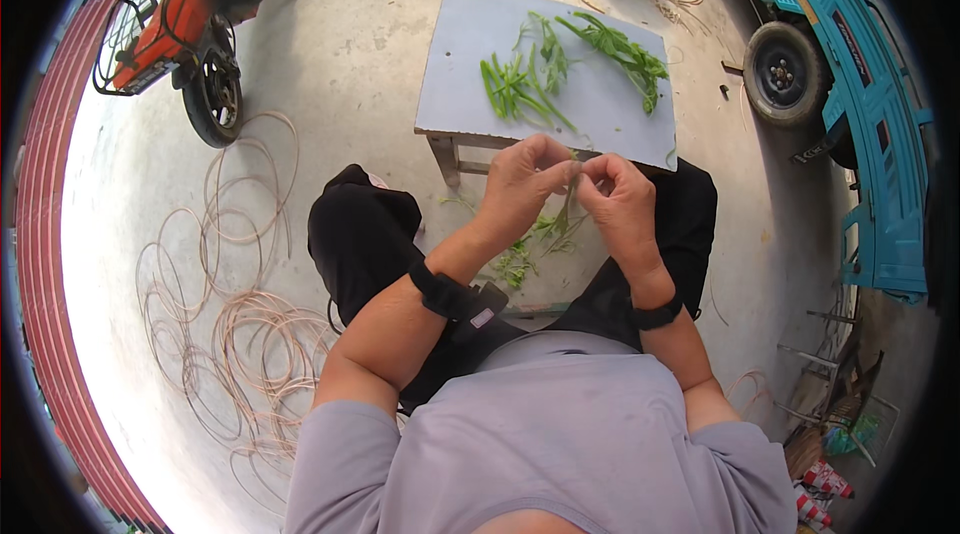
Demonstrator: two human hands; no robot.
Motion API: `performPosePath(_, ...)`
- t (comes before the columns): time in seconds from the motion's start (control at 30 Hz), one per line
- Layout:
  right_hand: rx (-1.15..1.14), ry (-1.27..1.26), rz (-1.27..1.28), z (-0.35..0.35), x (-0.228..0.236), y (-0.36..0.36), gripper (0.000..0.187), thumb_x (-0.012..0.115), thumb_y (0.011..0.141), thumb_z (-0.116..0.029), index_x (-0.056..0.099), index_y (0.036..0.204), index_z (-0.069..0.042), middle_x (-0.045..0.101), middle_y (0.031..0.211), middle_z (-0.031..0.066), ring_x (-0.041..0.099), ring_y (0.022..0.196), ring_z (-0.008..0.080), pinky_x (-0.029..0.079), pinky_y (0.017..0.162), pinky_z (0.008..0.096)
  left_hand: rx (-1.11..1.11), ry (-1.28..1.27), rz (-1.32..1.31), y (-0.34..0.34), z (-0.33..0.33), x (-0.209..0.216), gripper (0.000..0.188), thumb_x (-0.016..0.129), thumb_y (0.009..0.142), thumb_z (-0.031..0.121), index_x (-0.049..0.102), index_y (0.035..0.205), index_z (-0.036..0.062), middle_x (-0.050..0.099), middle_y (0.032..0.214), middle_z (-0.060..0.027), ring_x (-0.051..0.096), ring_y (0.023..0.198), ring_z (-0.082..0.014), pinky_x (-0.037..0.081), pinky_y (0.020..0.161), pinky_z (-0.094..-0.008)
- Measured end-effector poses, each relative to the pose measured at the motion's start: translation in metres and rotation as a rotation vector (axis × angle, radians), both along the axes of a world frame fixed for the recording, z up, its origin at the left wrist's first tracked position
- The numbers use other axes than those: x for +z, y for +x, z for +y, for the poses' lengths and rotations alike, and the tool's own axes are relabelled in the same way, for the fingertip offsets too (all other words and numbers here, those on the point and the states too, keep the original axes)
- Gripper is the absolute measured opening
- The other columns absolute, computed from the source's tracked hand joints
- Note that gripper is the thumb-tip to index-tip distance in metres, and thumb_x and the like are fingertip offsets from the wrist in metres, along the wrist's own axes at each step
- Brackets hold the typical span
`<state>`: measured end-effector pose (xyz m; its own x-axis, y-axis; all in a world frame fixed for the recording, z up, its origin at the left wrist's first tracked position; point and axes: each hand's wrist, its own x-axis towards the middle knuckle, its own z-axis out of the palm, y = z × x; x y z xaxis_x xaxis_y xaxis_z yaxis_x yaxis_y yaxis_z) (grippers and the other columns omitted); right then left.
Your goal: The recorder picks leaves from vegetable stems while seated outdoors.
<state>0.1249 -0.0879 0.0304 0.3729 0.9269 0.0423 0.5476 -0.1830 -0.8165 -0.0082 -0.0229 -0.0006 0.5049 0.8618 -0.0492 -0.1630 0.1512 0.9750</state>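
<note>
My left hand (527, 182) and my right hand (618, 196) meet just in front of the table's near edge. Both are closed, fingertips pinching a thin green leafy stem (572, 196) between them; part of it hangs below the fingers. On the grey-topped small table (455, 64) lies a pile of short green stem pieces (512, 94), left of the middle. Beside it rest some loose leafy sprigs (550, 59). A bunch of leafy greens (625, 54) lies at the table's right. Plucked leaves (520, 259) are scattered on the floor between my knees.
Loose coils of thin tan strip (265, 344) spread over the concrete floor at left. A red electric scooter (170, 24) stands at the far left. At right is a blue cargo vehicle (880, 124) with a black wheel (787, 72). Red-and-white items (825, 482) lie low at right.
</note>
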Motion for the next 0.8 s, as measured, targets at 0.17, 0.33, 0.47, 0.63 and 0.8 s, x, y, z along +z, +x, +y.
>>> performPosePath(0.17, -0.031, -0.003, 0.269, -0.003, -0.005, 0.000, 0.012, 0.068, 0.081, -0.013, 0.063, 0.080, -0.002, 0.057, 0.069, -0.0032, 0.047, 0.057, 0.0026, 0.041, 0.053, 0.0205, 0.006, -0.062, -0.033, 0.002, -0.001, -0.002, 0.019, 0.070, 0.083, 0.013, 0.060, 0.087, -0.0020, 0.063, 0.079, -0.0046, 0.059, 0.071, -0.0086, 0.050, 0.065, -0.0230)
performPosePath(0.33, -0.065, -0.071, 0.540, -0.007, -0.001, 0.003, 0.013, 0.066, 0.084, -0.014, 0.061, 0.085, -0.002, 0.054, 0.070, -0.0066, 0.042, 0.055, -0.0007, 0.036, 0.047, 0.0159, -0.038, -0.180, -0.117, 0.003, -0.001, 0.001, 0.017, 0.069, 0.083, 0.014, 0.060, 0.088, 0.0001, 0.064, 0.081, -0.0046, 0.061, 0.072, -0.0100, 0.051, 0.067, -0.0239)
performPosePath(0.47, -0.028, -0.075, 0.666, -0.008, -0.002, 0.009, 0.013, 0.064, 0.085, -0.015, 0.060, 0.088, -0.003, 0.052, 0.068, -0.0058, 0.042, 0.052, -0.0009, 0.033, 0.045, 0.0149, -0.072, -0.192, -0.134, 0.003, 0.001, -0.001, 0.018, 0.069, 0.084, 0.016, 0.060, 0.089, 0.0013, 0.064, 0.081, -0.0045, 0.061, 0.073, -0.0103, 0.051, 0.069, -0.0243)
performPosePath(0.63, 0.002, -0.100, 0.784, -0.009, -0.001, 0.012, 0.012, 0.062, 0.086, -0.015, 0.059, 0.089, -0.004, 0.053, 0.070, -0.0047, 0.044, 0.051, 0.0004, 0.035, 0.045, 0.0152, -0.047, -0.399, -0.275, 0.003, 0.005, -0.001, 0.015, 0.066, 0.087, 0.018, 0.060, 0.090, 0.0039, 0.063, 0.083, -0.0022, 0.060, 0.075, -0.0099, 0.051, 0.070, -0.0266)
performPosePath(0.8, 0.257, -0.105, 0.858, -0.020, 0.013, 0.019, 0.011, 0.061, 0.088, -0.014, 0.059, 0.089, -0.004, 0.054, 0.070, -0.0040, 0.047, 0.052, 0.0007, 0.038, 0.047, 0.0155, -0.028, -0.492, -0.328, -0.002, 0.013, 0.000, 0.013, 0.064, 0.088, 0.017, 0.060, 0.092, 0.0055, 0.062, 0.082, -0.0012, 0.059, 0.075, -0.0098, 0.052, 0.071, -0.0276)
